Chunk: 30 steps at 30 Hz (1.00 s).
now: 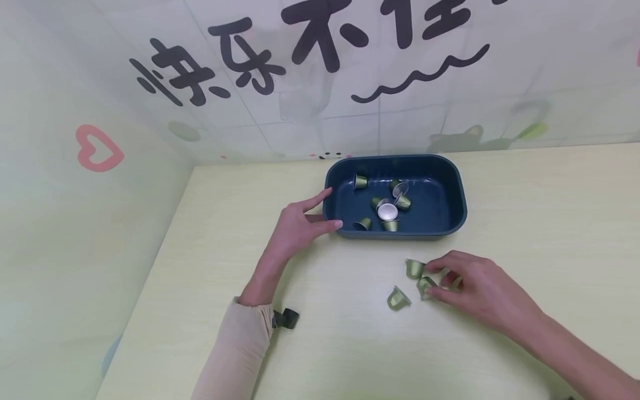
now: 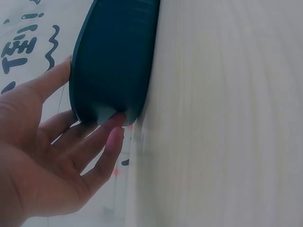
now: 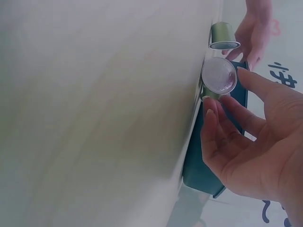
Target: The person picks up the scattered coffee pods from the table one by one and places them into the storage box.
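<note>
My left hand (image 1: 300,225) spans the left end of a dark blue plastic bin (image 1: 452,230), its extended fingers touching the rim and front corner. In the left wrist view, those fingers (image 2: 102,146) lie loosely along the bin's end. In front of the bin, my right hand (image 1: 470,286) has thumb and fingers about a green coffee capsule (image 1: 425,288). Its silver lid (image 3: 218,75) faces the right wrist camera, between thumb and fingertips. A second green capsule (image 1: 414,269) stands right at the index fingertip. A third capsule (image 1: 398,299) lies tilted to the left.
Inside the bin lie several green capsules (image 1: 390,225), some with silver lids (image 1: 387,211) upward. The pale wooden table (image 1: 340,339) meets a wall (image 1: 310,128) with large black lettering behind the bin. Another wall (image 1: 55,222) borders the table's left side.
</note>
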Tool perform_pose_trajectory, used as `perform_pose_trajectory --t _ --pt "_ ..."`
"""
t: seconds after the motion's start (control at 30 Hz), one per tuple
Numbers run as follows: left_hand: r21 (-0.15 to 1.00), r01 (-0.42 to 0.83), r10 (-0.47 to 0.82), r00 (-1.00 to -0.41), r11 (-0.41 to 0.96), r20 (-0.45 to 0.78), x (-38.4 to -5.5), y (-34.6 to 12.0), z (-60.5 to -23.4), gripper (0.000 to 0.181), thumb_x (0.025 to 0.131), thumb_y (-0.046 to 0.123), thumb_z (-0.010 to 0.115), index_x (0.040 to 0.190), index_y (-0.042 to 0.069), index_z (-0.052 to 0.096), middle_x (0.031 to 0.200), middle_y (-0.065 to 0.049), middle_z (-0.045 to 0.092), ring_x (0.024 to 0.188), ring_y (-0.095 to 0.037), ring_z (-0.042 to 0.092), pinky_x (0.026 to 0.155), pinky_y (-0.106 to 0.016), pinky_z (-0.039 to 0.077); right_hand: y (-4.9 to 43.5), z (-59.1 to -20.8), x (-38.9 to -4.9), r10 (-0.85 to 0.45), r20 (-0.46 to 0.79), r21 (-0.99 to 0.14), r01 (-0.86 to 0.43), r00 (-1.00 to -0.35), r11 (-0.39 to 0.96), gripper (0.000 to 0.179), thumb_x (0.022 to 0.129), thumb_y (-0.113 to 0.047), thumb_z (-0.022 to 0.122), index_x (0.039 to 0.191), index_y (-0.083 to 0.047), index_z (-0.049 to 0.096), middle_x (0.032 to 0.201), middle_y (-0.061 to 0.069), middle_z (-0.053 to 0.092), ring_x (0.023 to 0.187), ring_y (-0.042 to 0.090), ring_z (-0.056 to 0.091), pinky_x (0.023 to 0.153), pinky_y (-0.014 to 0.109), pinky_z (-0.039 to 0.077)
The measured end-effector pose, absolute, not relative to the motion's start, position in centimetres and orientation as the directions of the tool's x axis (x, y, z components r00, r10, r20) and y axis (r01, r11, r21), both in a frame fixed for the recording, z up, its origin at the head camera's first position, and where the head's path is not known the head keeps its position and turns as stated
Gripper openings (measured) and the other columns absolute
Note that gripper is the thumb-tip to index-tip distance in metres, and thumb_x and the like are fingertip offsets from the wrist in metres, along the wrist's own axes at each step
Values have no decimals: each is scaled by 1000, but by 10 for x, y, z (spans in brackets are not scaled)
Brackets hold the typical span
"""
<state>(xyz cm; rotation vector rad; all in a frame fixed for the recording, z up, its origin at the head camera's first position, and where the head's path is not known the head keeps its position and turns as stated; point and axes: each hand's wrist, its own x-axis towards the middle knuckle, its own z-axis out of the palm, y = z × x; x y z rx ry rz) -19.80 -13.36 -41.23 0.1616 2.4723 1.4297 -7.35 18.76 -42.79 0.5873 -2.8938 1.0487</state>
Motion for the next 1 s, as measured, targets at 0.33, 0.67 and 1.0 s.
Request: perform_pose_trajectory --t 0.33,0.67,1.0 --pt "873 -56 233 -954 484 -190 -198 -135 -412 71 81 27 85 144 32 53 134 -15 61 110 -17 67 77 -32 52 184 -430 -77 -390 92 -594 -365 -916 717 30 76 -18 87 103 -16 75 98 -10 69 75 1 62 65 24 52" --pt "856 -60 217 -956 514 -198 -198 -135 -411 71 80 31 85 144 36 53 126 -14 66 109 -15 68 84 -37 52 183 -432 -77 -412 124 -584 -402 -903 705 31 77 -14 86 105 -12 76 98 -6 70 74 -2 61 65 22 53" --pt "854 -62 224 -953 516 -204 -199 -135 -414 73 80 33 85 144 36 52 127 -14 66 110 -16 67 85 -39 52 183 -432 -75 -377 97 -592 -358 -921 722 29 77 -16 86 104 -13 75 93 -9 70 72 -3 61 64 23 52"
